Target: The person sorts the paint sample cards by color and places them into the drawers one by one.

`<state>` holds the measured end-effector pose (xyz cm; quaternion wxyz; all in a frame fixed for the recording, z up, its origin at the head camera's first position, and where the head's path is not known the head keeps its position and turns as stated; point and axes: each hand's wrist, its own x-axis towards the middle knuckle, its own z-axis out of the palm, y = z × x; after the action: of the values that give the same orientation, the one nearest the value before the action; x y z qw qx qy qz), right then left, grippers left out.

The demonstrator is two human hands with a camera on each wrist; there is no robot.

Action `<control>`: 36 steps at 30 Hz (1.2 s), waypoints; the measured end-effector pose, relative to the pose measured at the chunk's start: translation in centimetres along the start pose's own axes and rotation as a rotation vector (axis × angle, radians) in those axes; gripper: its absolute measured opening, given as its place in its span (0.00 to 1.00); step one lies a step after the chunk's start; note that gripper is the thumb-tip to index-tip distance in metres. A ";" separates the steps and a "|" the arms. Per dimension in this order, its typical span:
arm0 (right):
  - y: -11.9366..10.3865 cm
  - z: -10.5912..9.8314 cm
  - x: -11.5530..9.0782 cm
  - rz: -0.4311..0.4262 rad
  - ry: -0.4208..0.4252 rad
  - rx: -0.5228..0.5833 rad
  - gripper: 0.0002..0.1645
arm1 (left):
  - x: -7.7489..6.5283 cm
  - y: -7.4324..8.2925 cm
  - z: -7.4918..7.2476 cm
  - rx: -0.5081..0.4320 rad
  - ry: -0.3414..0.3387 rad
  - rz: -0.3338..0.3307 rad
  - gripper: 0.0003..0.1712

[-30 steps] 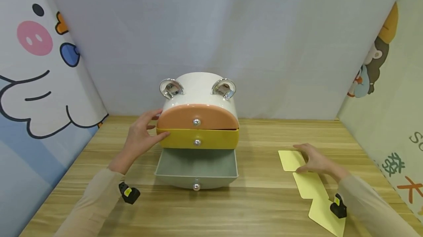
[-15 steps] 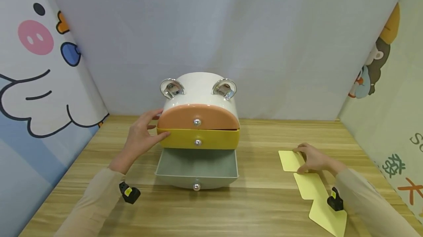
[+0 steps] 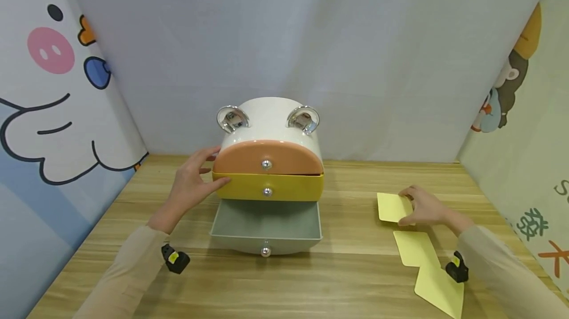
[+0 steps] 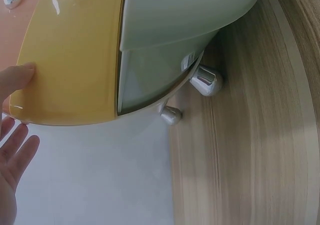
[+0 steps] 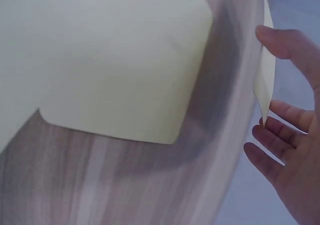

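A small drawer cabinet with a white rounded top and two chrome ears stands on the table. Its orange top drawer and yellow middle drawer are pushed in, the yellow one a little proud. The pale green bottom drawer is pulled out with nothing visible inside. My left hand rests at the cabinet's left side, thumb on the yellow front, fingers extended along the side. In the right wrist view, my right hand pinches a yellow card by opposite edges, raised off the table.
Two more yellow cards lie on the table at the right, one farther back and one nearer the front, their corners meeting. A pale cloth wall stands behind the wooden table, with printed cartoon panels on both sides.
My right hand has pinched the farthest yellow card and lifted it up from the table, apart from the others. The left hand and the drawers keep their places.
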<state>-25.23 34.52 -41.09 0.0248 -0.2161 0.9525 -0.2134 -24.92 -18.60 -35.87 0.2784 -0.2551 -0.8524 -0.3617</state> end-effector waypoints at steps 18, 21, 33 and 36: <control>-11.7 -1.9 1.8 -0.311 0.025 0.047 0.40 | 0.0 0.1 0.0 0.015 0.003 -0.002 0.39; -13.9 -1.4 2.1 -0.345 -0.012 0.065 0.40 | 0.0 0.1 0.0 0.012 0.005 0.002 0.39; -19.2 2.1 3.7 -0.387 -0.092 0.015 0.40 | 0.0 0.1 0.0 0.004 0.001 0.001 0.40; -19.9 3.1 4.1 -0.368 -0.076 -0.024 0.41 | 0.0 0.1 0.0 0.004 -0.001 -0.004 0.40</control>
<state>-20.55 15.35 -35.44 0.0186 -0.3950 0.8977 -0.1945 -24.89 -18.54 -35.85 0.2778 -0.2529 -0.8538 -0.3604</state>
